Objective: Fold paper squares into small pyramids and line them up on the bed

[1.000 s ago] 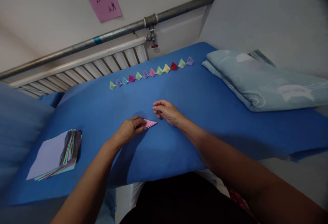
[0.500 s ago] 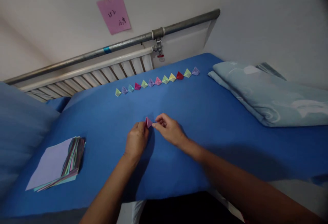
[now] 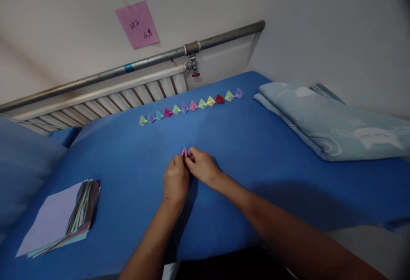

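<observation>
Between my two hands is a small pink folded-paper piece (image 3: 184, 152), its pointed tip showing above the fingers. My left hand (image 3: 176, 177) is closed on its lower left side. From the right, my right hand (image 3: 201, 164) pinches the piece with thumb and fingertips, so most of the paper is hidden. Beyond the hands, a row of several small folded-paper pieces (image 3: 193, 106) in green, purple, blue, pink, yellow and red runs across the blue sheet (image 3: 134, 156).
A stack of coloured paper (image 3: 54, 216) lies at the left. On the right rests a folded pale green blanket (image 3: 333, 122). Behind the bed are a white radiator (image 3: 128, 98), a metal pipe (image 3: 153, 60) with a valve, and a pink note (image 3: 137, 24) on the wall.
My right hand has moved left against the left hand, and both now grip the pink piece, which shows less and points upward. The whole view has shifted slightly.
</observation>
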A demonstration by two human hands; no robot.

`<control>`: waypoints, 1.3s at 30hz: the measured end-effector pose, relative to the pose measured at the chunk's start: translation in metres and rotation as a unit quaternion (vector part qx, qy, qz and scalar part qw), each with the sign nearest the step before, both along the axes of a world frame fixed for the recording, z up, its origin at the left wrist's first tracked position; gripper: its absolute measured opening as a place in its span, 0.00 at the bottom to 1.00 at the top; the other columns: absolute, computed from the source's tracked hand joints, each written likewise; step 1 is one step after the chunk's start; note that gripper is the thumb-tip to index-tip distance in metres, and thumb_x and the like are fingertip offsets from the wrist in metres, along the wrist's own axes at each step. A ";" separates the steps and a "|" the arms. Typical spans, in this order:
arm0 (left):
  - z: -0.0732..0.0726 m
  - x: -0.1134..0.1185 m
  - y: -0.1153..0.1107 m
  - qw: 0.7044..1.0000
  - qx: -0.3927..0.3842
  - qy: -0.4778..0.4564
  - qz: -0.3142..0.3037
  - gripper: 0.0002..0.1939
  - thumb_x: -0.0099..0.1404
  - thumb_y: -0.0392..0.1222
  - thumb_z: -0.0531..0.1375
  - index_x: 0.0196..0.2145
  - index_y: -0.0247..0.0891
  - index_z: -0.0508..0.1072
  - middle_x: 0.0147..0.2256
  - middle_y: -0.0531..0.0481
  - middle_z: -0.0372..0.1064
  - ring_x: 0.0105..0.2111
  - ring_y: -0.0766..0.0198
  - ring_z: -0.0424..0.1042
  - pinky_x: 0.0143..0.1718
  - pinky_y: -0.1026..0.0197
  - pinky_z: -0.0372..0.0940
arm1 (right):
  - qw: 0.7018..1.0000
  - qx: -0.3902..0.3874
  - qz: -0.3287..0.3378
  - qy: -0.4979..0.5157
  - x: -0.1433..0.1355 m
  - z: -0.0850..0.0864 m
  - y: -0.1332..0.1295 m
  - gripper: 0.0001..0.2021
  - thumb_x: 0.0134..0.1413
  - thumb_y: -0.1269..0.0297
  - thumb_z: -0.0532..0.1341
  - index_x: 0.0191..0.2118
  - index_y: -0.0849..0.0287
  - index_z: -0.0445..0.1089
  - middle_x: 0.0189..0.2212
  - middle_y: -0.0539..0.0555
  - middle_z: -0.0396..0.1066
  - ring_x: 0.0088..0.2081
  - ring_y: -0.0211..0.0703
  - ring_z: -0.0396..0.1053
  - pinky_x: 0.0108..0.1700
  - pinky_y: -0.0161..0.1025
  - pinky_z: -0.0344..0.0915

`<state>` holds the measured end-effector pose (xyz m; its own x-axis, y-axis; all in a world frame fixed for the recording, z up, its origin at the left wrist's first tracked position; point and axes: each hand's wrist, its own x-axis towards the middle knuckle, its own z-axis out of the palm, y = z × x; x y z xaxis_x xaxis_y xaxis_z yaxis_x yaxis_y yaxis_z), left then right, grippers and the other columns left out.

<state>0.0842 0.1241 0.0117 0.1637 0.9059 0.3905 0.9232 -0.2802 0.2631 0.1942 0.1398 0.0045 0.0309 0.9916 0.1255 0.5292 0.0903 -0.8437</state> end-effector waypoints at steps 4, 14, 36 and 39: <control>0.000 0.001 0.002 0.999 -0.009 0.029 0.020 0.12 0.69 0.39 0.47 0.33 0.36 0.68 0.28 0.43 0.68 0.25 0.60 0.68 0.26 0.60 0.59 | 1.000 0.005 0.006 -0.030 -0.001 0.000 0.003 0.08 0.53 0.72 0.57 0.25 0.56 0.64 0.23 0.49 0.69 0.25 0.36 0.61 0.28 0.34 0.51; 0.000 0.007 0.008 0.998 -0.046 -0.036 0.015 0.12 0.69 0.39 0.46 0.34 0.36 0.67 0.29 0.43 0.68 0.26 0.60 0.68 0.27 0.60 0.60 | 0.997 0.030 -0.012 -0.067 0.000 0.002 0.000 0.09 0.56 0.70 0.55 0.25 0.56 0.64 0.22 0.49 0.67 0.24 0.38 0.58 0.29 0.36 0.49; 0.021 -0.004 0.000 0.931 -0.103 -0.348 0.038 0.06 0.58 0.36 0.53 0.32 0.39 0.68 0.26 0.53 0.70 0.26 0.66 0.69 0.30 0.63 0.63 | 0.993 0.061 0.021 0.103 0.001 0.005 -0.014 0.10 0.56 0.73 0.53 0.39 0.50 0.67 0.25 0.45 0.69 0.28 0.37 0.67 0.33 0.31 0.61; 0.020 -0.008 0.001 0.898 -0.144 -0.416 0.012 0.07 0.57 0.36 0.52 0.33 0.39 0.67 0.29 0.52 0.70 0.27 0.67 0.69 0.30 0.63 0.64 | 0.988 0.049 0.018 0.144 0.001 0.004 -0.015 0.11 0.55 0.72 0.53 0.38 0.50 0.69 0.22 0.44 0.66 0.26 0.36 0.65 0.31 0.31 0.61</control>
